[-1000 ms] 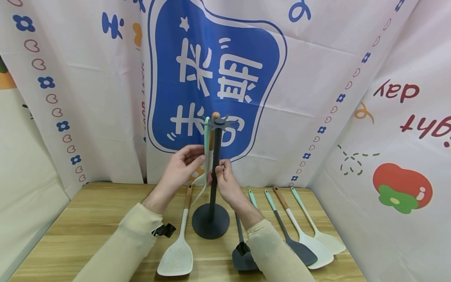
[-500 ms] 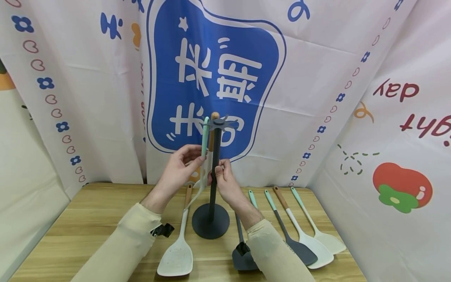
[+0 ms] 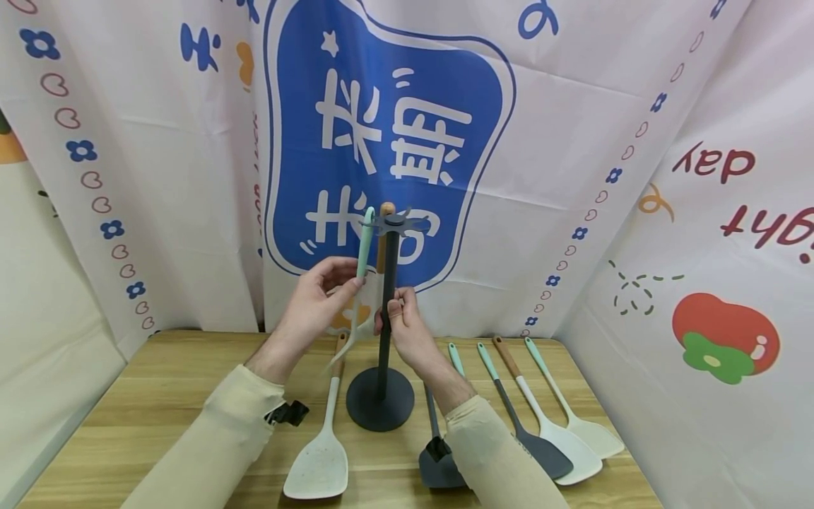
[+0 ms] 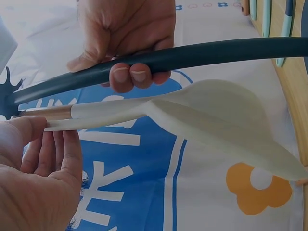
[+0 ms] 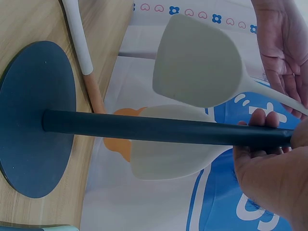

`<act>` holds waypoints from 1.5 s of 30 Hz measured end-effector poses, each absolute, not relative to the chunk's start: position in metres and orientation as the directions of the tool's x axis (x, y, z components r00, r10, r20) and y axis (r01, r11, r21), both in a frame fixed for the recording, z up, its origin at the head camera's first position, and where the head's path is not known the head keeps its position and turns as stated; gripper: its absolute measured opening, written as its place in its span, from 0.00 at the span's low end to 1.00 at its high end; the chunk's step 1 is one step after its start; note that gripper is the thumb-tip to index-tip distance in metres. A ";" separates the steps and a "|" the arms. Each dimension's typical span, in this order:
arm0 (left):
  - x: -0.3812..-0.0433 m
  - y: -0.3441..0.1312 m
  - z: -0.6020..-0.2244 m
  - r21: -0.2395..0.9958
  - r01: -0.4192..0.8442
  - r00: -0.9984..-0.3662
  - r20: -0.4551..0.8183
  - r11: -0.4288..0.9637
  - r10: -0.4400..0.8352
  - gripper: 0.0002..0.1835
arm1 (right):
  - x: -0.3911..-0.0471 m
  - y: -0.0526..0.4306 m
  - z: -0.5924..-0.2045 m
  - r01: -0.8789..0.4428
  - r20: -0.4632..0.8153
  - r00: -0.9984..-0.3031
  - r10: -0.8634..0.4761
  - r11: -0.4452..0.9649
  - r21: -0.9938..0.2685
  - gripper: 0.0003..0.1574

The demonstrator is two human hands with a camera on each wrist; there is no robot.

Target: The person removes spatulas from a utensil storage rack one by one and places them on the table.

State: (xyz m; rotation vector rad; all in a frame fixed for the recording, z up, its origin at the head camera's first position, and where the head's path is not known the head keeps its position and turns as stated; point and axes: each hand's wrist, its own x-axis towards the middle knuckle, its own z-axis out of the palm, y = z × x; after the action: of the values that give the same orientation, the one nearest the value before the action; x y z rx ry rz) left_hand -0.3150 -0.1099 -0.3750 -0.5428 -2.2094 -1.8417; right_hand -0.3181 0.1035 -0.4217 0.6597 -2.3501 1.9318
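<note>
My left hand pinches a spatula with a mint handle and a cream head. The handle's top end is right at the hooked crown of a dark utensil stand, and the head tilts out to the left. My right hand grips the stand's pole partway up. Behind the pole, a wooden-handled utensil with a white shaft hangs from the crown; its pale head is partly hidden by the pole in the right wrist view.
A white spatula with a wooden handle lies left of the stand's base. Right of it lie several more spatulas, including a dark one partly under my right forearm and a cream one. A printed cloth hangs behind the wooden table.
My left hand has moved slightly left, drawing the mint-handled spatula away from the pole, its head swinging left. The right hand keeps its grip on the stand.
</note>
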 end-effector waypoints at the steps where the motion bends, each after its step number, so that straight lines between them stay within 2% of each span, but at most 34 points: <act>1: -0.315 -0.111 -0.374 0.898 0.412 -0.908 0.393 0.151 0.142 0.21 | -0.318 0.104 -0.422 -0.337 0.283 -0.910 -0.302 0.144 -0.930 0.18; 30: -0.306 -0.144 -0.372 0.897 0.387 -0.922 0.381 0.212 0.069 0.24 | -0.315 0.104 -0.419 -0.303 0.250 -0.919 -0.306 0.138 -0.943 0.16; 45: -0.297 -0.165 -0.380 0.948 0.273 -0.962 0.265 0.162 0.069 0.25 | -0.316 0.104 -0.420 -0.302 0.252 -0.918 -0.306 0.130 -0.944 0.18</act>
State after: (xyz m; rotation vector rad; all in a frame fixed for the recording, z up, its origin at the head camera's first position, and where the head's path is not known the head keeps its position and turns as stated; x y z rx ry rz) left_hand -0.2966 -0.1647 -0.3796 -0.3373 -2.2672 -1.9070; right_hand -0.3162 0.1039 -0.4204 0.6355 -2.3638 1.9736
